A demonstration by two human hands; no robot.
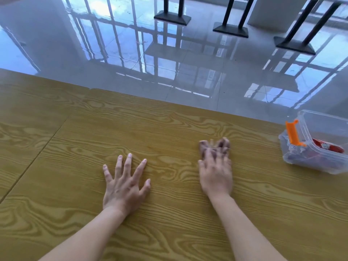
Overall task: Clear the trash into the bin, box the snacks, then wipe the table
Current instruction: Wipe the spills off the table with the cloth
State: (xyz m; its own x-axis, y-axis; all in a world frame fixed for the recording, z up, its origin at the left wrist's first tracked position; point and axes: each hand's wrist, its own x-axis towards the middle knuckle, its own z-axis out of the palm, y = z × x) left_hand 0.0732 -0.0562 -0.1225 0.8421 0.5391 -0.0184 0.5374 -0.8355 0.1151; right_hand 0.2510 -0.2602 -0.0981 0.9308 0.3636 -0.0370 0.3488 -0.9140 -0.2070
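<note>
My left hand [125, 183] lies flat on the wooden table [75, 129], fingers spread, holding nothing. To its right, my right hand [215, 174] presses down on a small brownish-purple cloth [224, 144] that sticks out past the fingertips; the hand is motion-blurred. At the table's right edge stands a clear plastic box [320, 162] with an orange clip [292, 133], and red snack packets [327, 146] lie inside it. No trash or bin is in view.
The table's far edge runs diagonally from upper left to right, with glossy tiled floor [169, 63] beyond. Black table bases [172, 17] stand on the floor at the top. A seam crosses the tabletop at left.
</note>
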